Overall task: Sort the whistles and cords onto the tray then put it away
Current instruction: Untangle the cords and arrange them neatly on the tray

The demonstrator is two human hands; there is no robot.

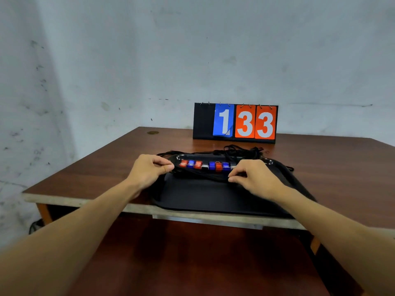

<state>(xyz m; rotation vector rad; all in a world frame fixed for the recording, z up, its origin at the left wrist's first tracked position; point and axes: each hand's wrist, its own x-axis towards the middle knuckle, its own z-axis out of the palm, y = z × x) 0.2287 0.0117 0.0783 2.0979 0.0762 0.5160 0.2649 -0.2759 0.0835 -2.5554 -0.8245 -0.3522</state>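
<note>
The left hand (149,169) and right hand (254,178) each pinch a black cord (201,175) stretched across the tray (213,197), just in front of the whistles (205,164). Dragging it could knock their row crooked.

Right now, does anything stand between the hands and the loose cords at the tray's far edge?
Yes. The row of whistles on the tray lies between that pile and the left hand and right hand, which both pinch a cord bundle.

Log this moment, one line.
left hand: pinches black cords | right hand: same cords | red, blue plastic whistles: rowed on black tray
</note>
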